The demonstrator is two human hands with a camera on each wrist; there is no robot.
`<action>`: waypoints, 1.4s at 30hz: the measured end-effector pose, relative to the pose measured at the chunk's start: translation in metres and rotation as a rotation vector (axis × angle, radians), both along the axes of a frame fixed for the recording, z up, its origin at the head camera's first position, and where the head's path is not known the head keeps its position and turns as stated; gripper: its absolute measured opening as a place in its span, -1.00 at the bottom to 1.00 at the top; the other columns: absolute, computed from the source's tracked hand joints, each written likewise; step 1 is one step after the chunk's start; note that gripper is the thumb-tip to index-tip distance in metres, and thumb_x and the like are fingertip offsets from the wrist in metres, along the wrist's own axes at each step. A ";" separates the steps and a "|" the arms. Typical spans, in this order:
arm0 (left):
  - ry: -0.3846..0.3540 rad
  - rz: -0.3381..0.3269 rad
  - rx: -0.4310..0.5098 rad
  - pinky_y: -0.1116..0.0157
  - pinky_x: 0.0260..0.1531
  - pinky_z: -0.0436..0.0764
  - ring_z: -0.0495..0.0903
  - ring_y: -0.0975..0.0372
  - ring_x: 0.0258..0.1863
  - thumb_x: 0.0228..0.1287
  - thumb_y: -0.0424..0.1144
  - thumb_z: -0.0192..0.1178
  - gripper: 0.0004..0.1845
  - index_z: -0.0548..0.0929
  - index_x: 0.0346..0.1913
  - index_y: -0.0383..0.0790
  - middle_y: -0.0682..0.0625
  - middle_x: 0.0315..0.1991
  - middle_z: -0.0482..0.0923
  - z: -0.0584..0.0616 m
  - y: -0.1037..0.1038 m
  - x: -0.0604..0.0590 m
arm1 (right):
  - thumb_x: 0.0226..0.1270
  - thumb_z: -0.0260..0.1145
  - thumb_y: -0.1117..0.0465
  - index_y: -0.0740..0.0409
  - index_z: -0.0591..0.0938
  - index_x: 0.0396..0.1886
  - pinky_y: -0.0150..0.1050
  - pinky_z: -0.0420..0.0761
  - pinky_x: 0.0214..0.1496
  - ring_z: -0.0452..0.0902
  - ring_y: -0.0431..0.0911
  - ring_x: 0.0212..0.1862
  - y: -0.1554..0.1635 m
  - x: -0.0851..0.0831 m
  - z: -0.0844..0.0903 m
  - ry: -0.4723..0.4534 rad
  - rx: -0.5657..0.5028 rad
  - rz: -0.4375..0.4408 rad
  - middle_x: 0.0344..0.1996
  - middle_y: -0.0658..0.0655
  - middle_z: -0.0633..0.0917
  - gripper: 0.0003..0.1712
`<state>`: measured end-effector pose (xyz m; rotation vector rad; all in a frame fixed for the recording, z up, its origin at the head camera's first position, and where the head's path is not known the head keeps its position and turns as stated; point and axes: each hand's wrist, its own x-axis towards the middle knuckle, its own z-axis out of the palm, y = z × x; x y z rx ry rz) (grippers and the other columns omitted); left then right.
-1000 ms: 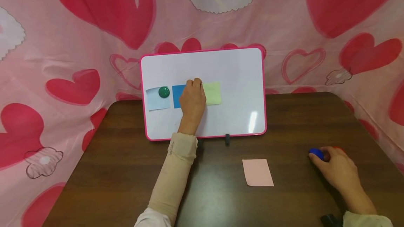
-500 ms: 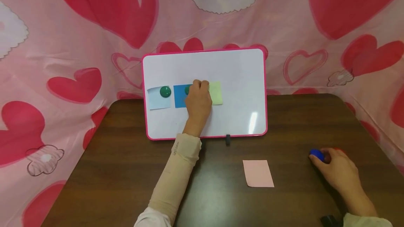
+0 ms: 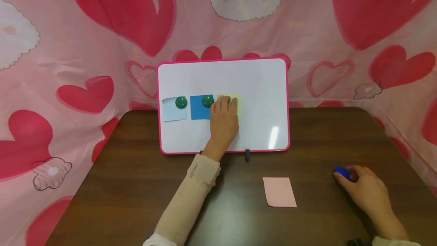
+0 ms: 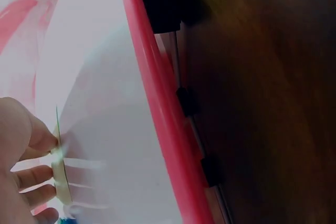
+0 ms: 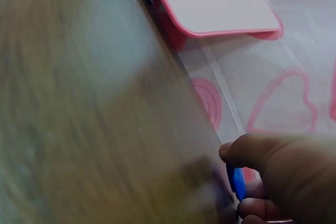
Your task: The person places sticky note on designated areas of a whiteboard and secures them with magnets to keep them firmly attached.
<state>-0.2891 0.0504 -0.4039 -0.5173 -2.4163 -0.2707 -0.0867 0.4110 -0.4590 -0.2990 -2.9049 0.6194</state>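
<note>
1. Left hand (image 3: 223, 119) lies with straight fingers pressing the pale green paper note (image 3: 235, 103) flat to the pink-framed whiteboard (image 3: 259, 86), mid-board, right of the two green-magnet notes.
2. Right hand (image 3: 367, 191) pinches a small blue round magnet (image 3: 342, 172) near the brown wooden table's (image 3: 136, 185) right edge.
3. Judgement: the note is light, limp and liable to slip; hold it flat. The magnet is rigid; take it by the rim.
4. Left wrist view alone shows the note edge-on under the fingertips (image 4: 44, 142); head view alone shows the row.

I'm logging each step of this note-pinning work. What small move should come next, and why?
Probably lift the blue magnet with the right hand and carry it to the green note. The left hand presses that note to the whiteboard, and it has no magnet, unlike the two notes beside it.
</note>
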 end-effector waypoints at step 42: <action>-0.095 0.003 -0.136 -0.01 0.24 0.40 0.23 -0.06 0.43 0.41 -0.07 0.27 -0.54 0.58 0.34 0.03 -0.09 0.36 0.40 0.000 -0.016 0.006 | 0.22 0.54 0.21 0.24 0.64 0.07 -0.61 0.40 -0.27 0.44 -0.14 -0.34 -0.116 -0.075 0.066 0.402 -0.151 0.281 -0.32 0.09 0.60 -0.55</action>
